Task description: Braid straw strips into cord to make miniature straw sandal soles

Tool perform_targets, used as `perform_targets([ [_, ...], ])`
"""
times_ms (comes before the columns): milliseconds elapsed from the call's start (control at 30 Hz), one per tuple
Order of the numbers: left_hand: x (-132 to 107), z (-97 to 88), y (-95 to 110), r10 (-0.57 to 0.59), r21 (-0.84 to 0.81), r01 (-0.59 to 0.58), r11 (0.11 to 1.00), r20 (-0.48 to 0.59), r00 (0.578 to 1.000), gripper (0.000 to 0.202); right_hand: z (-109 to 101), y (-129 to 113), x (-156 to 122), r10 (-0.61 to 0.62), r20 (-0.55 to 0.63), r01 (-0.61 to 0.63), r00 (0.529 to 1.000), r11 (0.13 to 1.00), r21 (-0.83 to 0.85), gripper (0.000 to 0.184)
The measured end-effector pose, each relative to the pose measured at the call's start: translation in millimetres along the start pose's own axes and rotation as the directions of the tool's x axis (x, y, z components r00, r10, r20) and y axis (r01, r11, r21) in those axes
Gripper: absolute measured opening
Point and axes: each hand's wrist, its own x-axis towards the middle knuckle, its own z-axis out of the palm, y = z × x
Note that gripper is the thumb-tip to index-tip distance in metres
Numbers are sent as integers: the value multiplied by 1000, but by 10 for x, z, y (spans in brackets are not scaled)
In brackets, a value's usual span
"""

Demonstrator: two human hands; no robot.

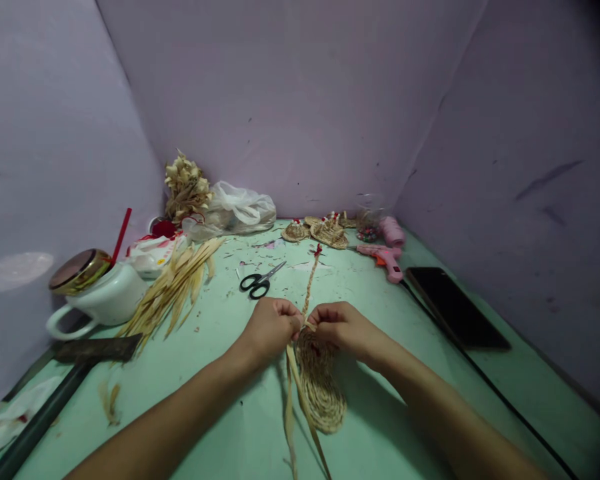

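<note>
Both hands meet at the middle of the table, pinching a braid of dried straw-coloured strips. My left hand is closed on the near end of the braid, where loose strips hang toward me. My right hand pinches a strip right beside it, thumb and forefinger together. Away from me, the finished length of braid runs to a red tie. Below the hands lies a woven sole-shaped piece of coiled braid, its upper part partly covered by my right hand.
Scissors lie ahead of my left hand. At left are dried strips, a white cup and a hammer. A pink glue gun, its black cord and a phone are at right. Small woven pieces and a plastic bag stand behind.
</note>
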Motion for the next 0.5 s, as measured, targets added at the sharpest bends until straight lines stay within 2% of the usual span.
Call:
perform_targets([
  [67, -3, 4, 1, -6, -6, 6, 1000, -26, 1000, 12, -33, -34, -16, -26, -47, 27, 999, 999, 22, 15],
  [133, -17, 11, 18, -17, -30, 16, 999, -44, 999, 14, -27, -71, -41, -38, -88, 53, 995, 985, 165, 16],
  [200, -36, 24, 42, -27, -70, 25, 997, -22, 999, 15, 17, -97, -73, -19, -36, 29, 999, 948, 317, 13],
  [267, -53, 39, 65, -44, -110, 45, 993, 12, 999, 15, 76, -102, -98, 1, 73, -29, 997, 924, 382, 11],
  [367, -68, 56, 95, -75, -123, 78, 989, 27, 997, 13, 136, -75, -105, 39, 125, -82, 991, 931, 357, 15],
  [500, -80, 65, 127, -126, -107, 126, 986, 11, 992, 15, 143, -31, -81, 81, 86, -101, 993, 957, 271, 22],
])
